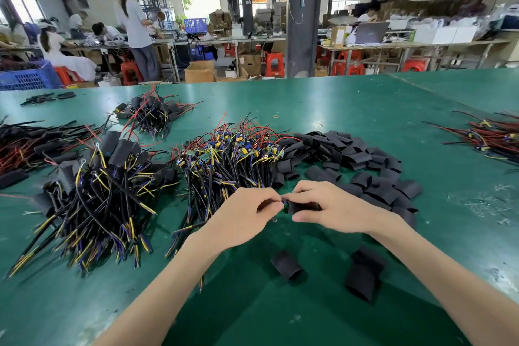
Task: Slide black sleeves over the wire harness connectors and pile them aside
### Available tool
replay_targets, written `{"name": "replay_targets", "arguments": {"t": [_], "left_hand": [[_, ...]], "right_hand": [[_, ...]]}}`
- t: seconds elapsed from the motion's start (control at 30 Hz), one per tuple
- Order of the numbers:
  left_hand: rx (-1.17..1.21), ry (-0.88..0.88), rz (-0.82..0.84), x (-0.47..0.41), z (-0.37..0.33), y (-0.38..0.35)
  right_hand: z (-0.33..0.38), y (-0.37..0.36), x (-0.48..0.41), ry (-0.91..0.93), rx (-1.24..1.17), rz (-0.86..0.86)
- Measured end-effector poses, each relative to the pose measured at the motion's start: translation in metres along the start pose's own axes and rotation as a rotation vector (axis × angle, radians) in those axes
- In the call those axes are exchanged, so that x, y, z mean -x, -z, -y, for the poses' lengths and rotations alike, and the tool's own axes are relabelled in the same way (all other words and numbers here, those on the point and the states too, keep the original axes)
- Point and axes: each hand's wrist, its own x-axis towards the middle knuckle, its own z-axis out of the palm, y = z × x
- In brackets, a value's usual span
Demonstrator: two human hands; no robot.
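Over the green bench (365, 98), our left hand (247, 216) pinches a small green connector (286, 206) while our right hand (334, 208) grips a black sleeve (302, 206), its mouth touching the connector. Beyond our hands lie the bare harnesses (230, 154), with loose sleeves (351, 154) heaped at their right and the sleeved pile (98, 185) to their left.
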Motion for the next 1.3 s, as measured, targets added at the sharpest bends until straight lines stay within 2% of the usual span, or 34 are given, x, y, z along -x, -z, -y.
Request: {"name": "replay_targets", "arguments": {"t": [0.1, 0.3, 0.73, 0.93, 1.3], "left_hand": [[-0.014, -0.022, -0.026, -0.001, 0.001, 0.001], [-0.015, -0.013, -0.075, 0.000, -0.001, -0.004], [0.131, 0.052, -0.241, -0.004, -0.007, -0.006], [0.187, 0.048, -0.220, -0.004, -0.007, -0.008], [0.162, 0.094, -0.244, -0.005, -0.005, -0.008]], "right_hand": [[0.002, -0.001, -0.001, 0.006, 0.005, -0.029], [0.002, 0.002, 0.000, -0.050, 0.014, 0.024], [0.008, 0.001, 0.001, 0.018, 0.151, -0.060], [0.013, -0.005, 0.001, 0.098, 0.215, -0.120], [0.018, -0.013, 0.000, 0.075, 0.233, -0.135]]}}
